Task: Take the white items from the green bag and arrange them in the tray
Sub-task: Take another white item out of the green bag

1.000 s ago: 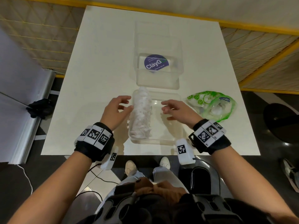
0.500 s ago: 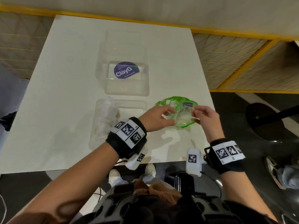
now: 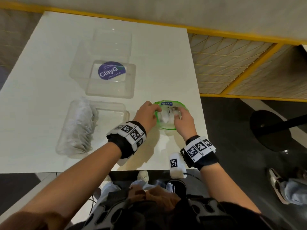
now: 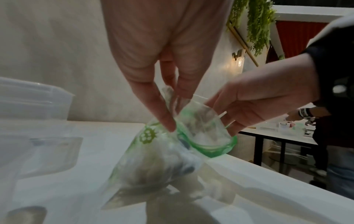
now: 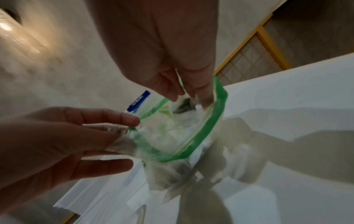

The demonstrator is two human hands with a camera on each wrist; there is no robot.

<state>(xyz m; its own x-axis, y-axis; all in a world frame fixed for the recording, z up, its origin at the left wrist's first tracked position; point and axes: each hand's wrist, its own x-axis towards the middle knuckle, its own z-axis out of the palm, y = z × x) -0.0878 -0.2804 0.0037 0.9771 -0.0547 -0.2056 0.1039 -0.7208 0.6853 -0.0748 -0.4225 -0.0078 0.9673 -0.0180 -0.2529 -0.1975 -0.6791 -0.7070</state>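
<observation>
Pinching the green bag by its rim, the left hand held it open on the white table while the right hand's curled fingers were dipped inside among the white items, with the tray just beside.

The green bag is made of thin, clear, glossy plastic film, crinkled, with a green band at the mouth and a printed green pattern. The white items in the tray look like soft, matt, fibrous paper or cloth with loose threads; which of the 2 cannot be told. The tray is of clear, smooth, shiny plastic, as is the lidded box, which bears a glossy purple sticker. The tabletop is white, smooth and faintly sheened.
</observation>
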